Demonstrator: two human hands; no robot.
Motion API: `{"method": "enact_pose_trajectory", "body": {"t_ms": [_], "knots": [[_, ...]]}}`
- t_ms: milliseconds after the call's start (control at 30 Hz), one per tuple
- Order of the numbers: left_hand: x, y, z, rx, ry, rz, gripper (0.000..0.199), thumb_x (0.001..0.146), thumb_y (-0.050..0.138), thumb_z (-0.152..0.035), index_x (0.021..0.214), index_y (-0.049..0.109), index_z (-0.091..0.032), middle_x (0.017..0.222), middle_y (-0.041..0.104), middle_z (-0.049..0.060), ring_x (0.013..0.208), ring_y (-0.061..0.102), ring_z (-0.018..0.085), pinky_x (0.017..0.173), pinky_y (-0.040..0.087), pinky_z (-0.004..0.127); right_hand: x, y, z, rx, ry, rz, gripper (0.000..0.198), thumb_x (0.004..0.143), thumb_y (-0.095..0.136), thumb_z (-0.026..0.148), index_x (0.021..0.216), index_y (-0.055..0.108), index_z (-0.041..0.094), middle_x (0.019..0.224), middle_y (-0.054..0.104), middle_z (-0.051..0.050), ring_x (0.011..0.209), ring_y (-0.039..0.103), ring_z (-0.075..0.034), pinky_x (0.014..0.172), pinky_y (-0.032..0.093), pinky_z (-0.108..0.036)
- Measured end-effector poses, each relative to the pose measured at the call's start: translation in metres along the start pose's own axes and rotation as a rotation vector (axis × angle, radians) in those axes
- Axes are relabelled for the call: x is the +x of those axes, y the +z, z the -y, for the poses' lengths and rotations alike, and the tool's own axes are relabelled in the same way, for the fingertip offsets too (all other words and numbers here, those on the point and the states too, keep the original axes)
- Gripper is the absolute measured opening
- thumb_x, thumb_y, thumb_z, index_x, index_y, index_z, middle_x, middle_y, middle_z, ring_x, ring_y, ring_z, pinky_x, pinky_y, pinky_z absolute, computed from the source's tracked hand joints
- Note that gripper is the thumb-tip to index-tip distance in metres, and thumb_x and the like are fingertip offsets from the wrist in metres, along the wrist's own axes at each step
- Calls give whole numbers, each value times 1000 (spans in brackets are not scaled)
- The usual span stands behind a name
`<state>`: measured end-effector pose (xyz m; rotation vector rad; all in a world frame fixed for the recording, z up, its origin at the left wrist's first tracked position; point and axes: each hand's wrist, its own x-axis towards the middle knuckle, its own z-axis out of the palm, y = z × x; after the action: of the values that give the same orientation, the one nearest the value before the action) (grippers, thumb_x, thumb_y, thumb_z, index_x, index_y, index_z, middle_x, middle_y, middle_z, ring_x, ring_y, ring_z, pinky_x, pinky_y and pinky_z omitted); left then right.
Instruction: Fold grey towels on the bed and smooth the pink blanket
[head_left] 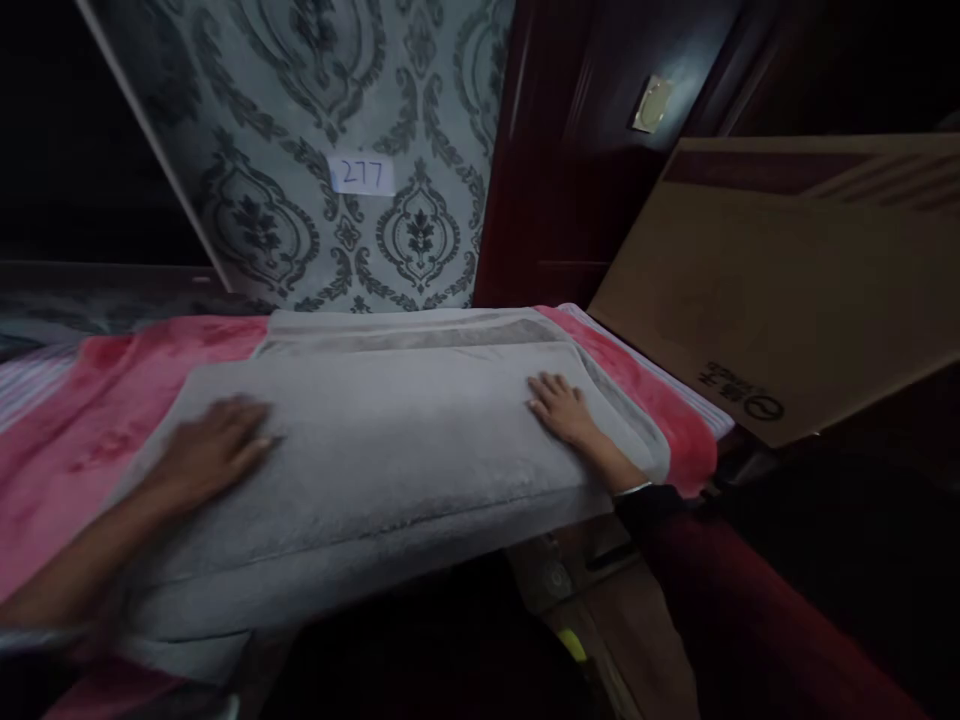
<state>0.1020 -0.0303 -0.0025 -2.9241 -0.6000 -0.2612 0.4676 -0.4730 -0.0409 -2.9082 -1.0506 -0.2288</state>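
Note:
A plush grey blanket [390, 430] lies folded in layers, its near edge hanging over the front. Flat on its left part rests my left hand [214, 450], slightly blurred, with the fingers stretched out and the thumb apart. My right hand [562, 408] presses palm down near the blanket's right edge, fingers spread. Neither hand grips anything. Underneath the grey blanket spreads a pink blanket [150, 400], showing on the left and again along the right side.
Patterned wallpaper with a paper label [362, 175] reading 277 stands behind. A large cardboard box [795, 280] leans at the right, by a dark red door [555, 150] and a light switch [653, 104]. A dark screen [82, 150] is at upper left.

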Motion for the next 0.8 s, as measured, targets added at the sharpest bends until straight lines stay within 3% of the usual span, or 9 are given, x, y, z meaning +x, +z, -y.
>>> {"method": "enact_pose_trajectory", "body": {"t_ms": [100, 167, 233, 400, 533, 700, 800], "knots": [[47, 1, -49, -99, 101, 207, 65, 99, 31, -48, 158, 42, -21, 167, 31, 14, 155, 28, 34, 118, 31, 59, 30, 7, 44, 60, -177, 29, 58, 105, 30, 50, 161, 34, 32, 168, 30, -9, 153, 29, -35, 115, 33, -66], [71, 7, -62, -101, 82, 248, 67, 100, 30, -49, 161, 35, -22, 169, 26, 12, 157, 21, 32, 121, 22, 60, 44, 12, 51, 62, -182, 24, 59, 106, 30, 50, 161, 33, 32, 169, 29, -8, 154, 28, -33, 118, 30, -64], [87, 13, -57, -100, 12, 230, 66, 102, 29, -49, 162, 33, -22, 170, 24, 13, 158, 19, 32, 122, 19, 60, 55, 16, 40, 45, -128, 14, 59, 105, 29, 50, 161, 34, 31, 168, 31, -8, 154, 29, -33, 118, 29, -63], [106, 21, -13, -108, -149, 176, 65, 105, 21, -47, 162, 32, -16, 169, 25, 16, 156, 21, 35, 121, 21, 61, 77, 27, -12, 27, 51, -6, 60, 106, 23, 49, 159, 38, 27, 168, 32, -9, 153, 31, -33, 117, 31, -63], [118, 26, 0, -35, -257, 99, 62, 103, 25, -42, 156, 41, -15, 163, 38, 20, 152, 33, 37, 115, 30, 65, 91, 35, -29, 39, 99, -75, 59, 105, 21, 47, 156, 44, 28, 164, 39, -11, 150, 36, -35, 113, 34, -67], [135, 29, -7, -47, -39, -7, 53, 100, 34, -41, 142, 57, -17, 143, 61, 18, 136, 51, 32, 118, 27, 56, 115, 33, 0, 77, -10, -133, 55, 105, 25, 45, 151, 51, 29, 159, 47, -11, 149, 37, -34, 112, 33, -67], [153, 29, -19, -113, -23, -24, 50, 100, 38, -41, 134, 63, -15, 132, 66, 19, 128, 57, 32, 112, 35, 50, 134, 27, 36, 150, -138, -113, 53, 106, 28, 42, 151, 50, 27, 156, 52, -11, 145, 43, -32, 115, 32, -61]]}}
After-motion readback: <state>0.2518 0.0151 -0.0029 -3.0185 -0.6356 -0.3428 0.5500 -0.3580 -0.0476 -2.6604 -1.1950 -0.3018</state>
